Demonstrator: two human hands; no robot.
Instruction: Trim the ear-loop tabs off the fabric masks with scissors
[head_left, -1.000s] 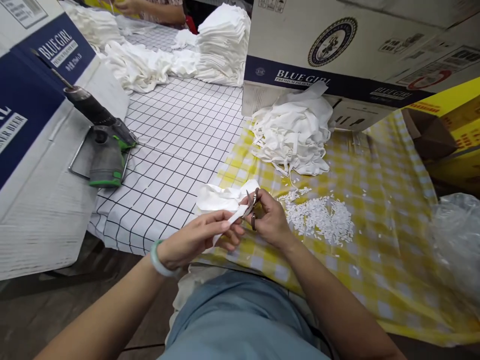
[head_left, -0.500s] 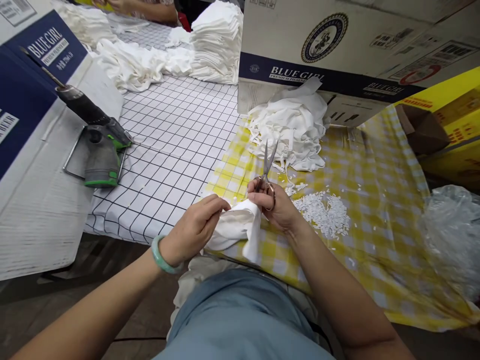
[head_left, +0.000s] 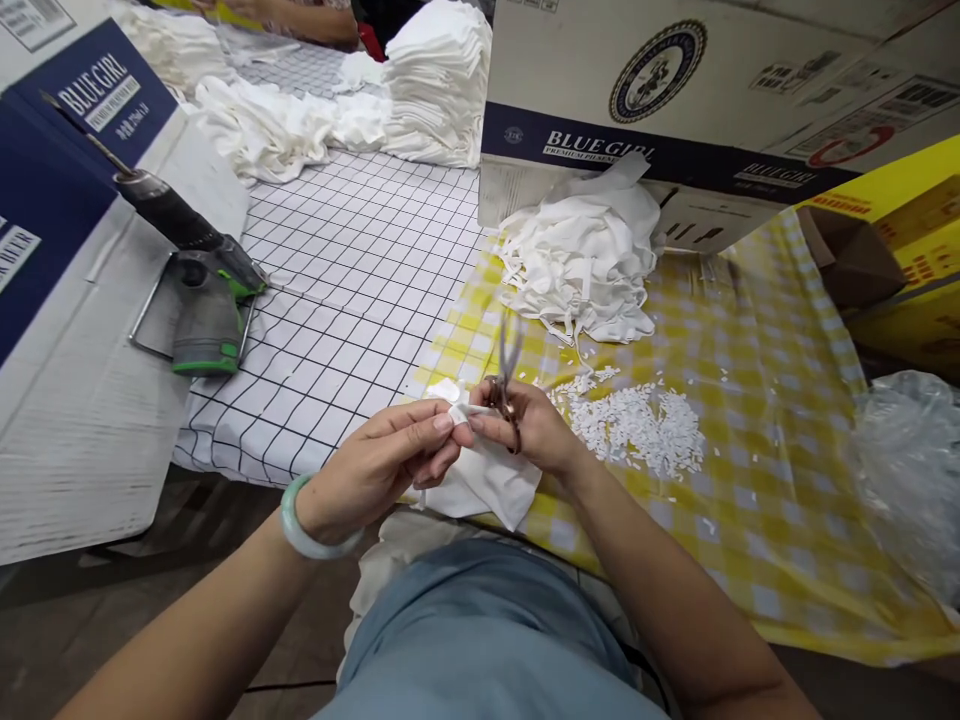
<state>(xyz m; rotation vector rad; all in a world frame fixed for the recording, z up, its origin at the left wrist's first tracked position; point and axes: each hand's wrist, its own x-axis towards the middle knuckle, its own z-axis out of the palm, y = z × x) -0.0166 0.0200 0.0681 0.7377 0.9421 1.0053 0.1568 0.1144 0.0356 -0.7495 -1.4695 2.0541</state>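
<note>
Centrally in my head view, my left hand (head_left: pixel 397 445) pinches a bit of white cloth (head_left: pixel 484 485) between thumb and fingers; the rest spreads just below, at the middle of the frame. My right hand (head_left: pixel 547 432) grips scissors (head_left: pixel 511 420), blades pointing up and blurred, its thumb at the same cloth. Right of centre lie white snippets (head_left: pixel 645 428); above them, a white heap (head_left: pixel 589 265) sits by a carton (head_left: pixel 562 65).
</note>
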